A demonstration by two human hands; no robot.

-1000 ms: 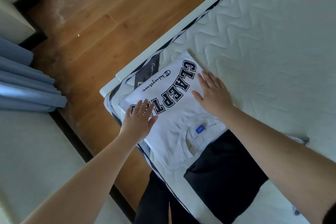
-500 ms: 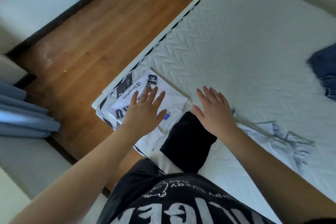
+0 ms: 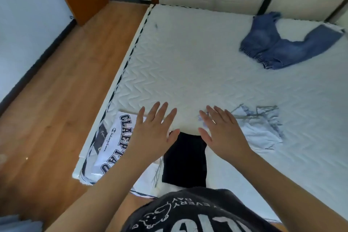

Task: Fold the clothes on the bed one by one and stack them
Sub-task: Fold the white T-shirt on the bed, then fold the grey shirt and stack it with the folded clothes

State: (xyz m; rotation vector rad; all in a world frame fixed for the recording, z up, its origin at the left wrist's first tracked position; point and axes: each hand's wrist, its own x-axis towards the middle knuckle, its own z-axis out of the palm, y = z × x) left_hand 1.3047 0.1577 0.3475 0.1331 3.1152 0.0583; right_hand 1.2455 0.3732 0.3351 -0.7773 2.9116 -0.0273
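Both hands are hovering over the bed (image 3: 188,62), fingers spread apart, holding nothing: left hand (image 3: 152,135), right hand (image 3: 222,135). The folded white shirt (image 3: 114,141) is sitting at the bed's near left corner, close to the edge, so a brush could tip it off. Jeans (image 3: 282,47) are lying unfolded at the far right corner; a long reach risks dragging the pale garment (image 3: 261,130).

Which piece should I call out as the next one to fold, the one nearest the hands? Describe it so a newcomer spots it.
Start at the white quilted mattress, then find the right hand near its front edge. Just right of that hand lies a crumpled pale blue garment with thin straps. Unlike the folded black piece and the lettered white shirt, it is unfolded, and much paler than the far jeans.
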